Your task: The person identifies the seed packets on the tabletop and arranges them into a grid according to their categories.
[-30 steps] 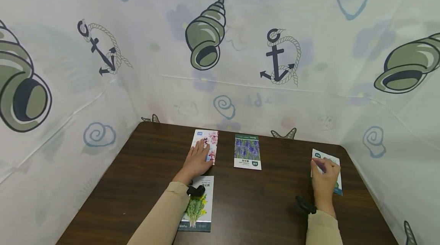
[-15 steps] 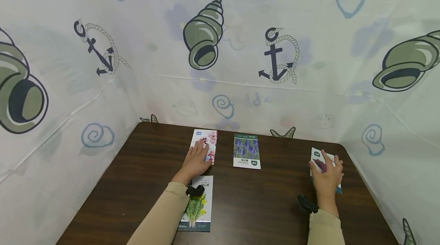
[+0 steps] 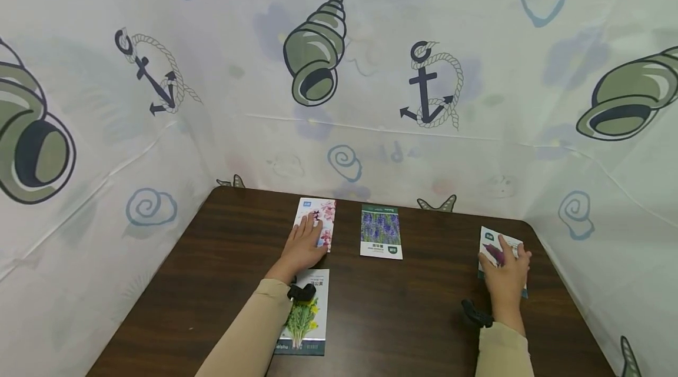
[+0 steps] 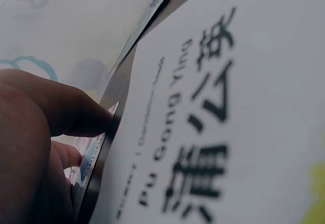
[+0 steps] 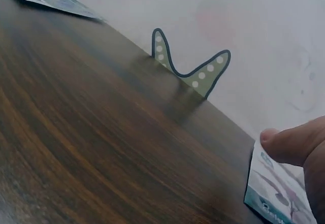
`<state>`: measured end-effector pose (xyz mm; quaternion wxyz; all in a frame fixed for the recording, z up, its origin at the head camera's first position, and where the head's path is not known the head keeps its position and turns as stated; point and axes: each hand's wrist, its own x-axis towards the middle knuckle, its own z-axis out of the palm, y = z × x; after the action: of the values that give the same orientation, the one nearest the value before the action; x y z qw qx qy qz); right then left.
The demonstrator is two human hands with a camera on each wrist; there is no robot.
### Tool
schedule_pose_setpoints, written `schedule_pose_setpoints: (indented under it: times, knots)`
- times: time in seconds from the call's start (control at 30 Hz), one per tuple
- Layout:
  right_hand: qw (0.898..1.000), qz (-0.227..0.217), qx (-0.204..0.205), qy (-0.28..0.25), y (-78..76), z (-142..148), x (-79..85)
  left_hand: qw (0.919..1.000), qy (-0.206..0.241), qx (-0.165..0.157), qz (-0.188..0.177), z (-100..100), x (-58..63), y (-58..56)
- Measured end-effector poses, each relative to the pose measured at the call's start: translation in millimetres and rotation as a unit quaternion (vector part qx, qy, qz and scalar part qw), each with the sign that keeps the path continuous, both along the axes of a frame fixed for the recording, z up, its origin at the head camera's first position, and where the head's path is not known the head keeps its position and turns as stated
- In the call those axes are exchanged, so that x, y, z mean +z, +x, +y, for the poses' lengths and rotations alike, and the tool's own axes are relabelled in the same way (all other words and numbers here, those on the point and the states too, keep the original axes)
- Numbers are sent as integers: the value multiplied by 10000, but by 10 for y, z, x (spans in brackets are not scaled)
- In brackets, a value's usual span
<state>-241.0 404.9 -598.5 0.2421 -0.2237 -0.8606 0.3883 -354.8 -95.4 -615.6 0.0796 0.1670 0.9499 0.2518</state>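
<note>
My left hand (image 3: 302, 249) lies with straight fingers on a seed packet with pink blossoms (image 3: 328, 218) at the back left. In the left wrist view, its thumb (image 4: 76, 109) touches that packet's edge. Below it, partly under the left wrist, is a dandelion seed packet (image 3: 318, 330). My right hand (image 3: 505, 274) rests spread over a packet picturing a purple vegetable (image 3: 492, 247) at the right, covering much of it. The right wrist view shows the thumb (image 5: 289, 145) at this packet's (image 5: 269, 188) edge; the other fingers are out of that view.
A packet with purple flower spikes (image 3: 380, 233) lies between the hands near the back edge. The dark wooden table (image 3: 413, 318) is backed and flanked by a pale cloth (image 3: 238, 59) printed with shells and anchors.
My right hand's bunched fingers have spread out over the packet at the right, with the hand shifting slightly right. The left hand stays on the pink-blossom packet.
</note>
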Motion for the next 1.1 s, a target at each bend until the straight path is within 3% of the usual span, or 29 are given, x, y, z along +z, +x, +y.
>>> schedule_pose_setpoints:
  times: [0.13,0.27,0.37,0.67,1.1]
  knots:
    - [9968,-750,253,84,-17,26,0,9999,129,1,-58,16,22,-6]
    - [9860,-1488,459,599,-28,32,3,9999,65,-76,-101,31,31,-22]
    - [9782,-1789,554,899,-38,34,-5,9999,8,-130,-100,32,25,-39]
    - [9704,-2024,708,1109,-47,23,-25,9994,-217,-143,-236,9,13,-46]
    - [9628,-2246,1040,1085,-40,-25,133,9996,-190,-118,-173,-19,28,-22]
